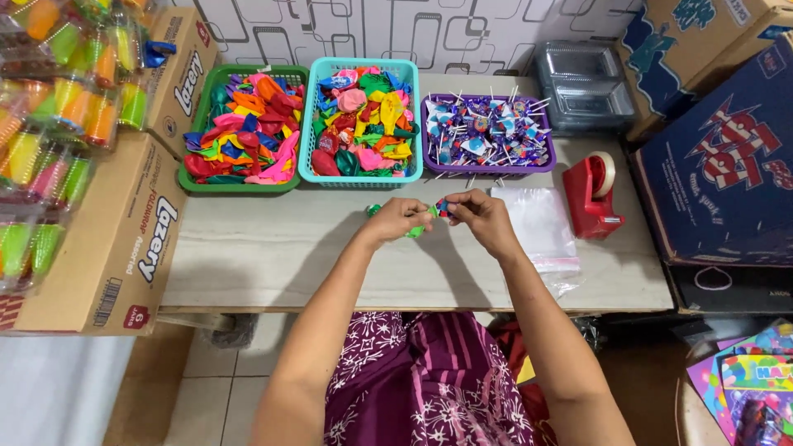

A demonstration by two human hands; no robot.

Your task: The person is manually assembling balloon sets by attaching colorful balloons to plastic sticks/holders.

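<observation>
far left: stacked cardboard boxes [124,248] and packs of coloured goods, not in use. on the pale table [273,264], along its far edge, a green basket [241,186] of loose balloons, a teal basket [361,176] of more balloons, then a purple basket [487,169] of wrapped lollipops, all three well filled.

centre, near the table's front half: the left hand [396,219] is closed in a pinch on a green balloon [415,231], with another small green piece [373,210] just beside its knuckles. the right hand [483,216] is likewise pinched, grasping a wrapped lollipop [443,206] against the balloon; the two hands touch at the fingertips.

orientation: the held items run roughly left to right between the hands, long axis across the table. the lollipop's stick end is hidden by fingers, so its pointing direction cannot be confirmed.

right: a pile of clear plastic bags [541,223], touching the right wrist area, and a red tape dispenser [591,198].

progress, as judged: early. one set being gathered in hand; no filled or sealed bag visible; baskets remain full.
</observation>
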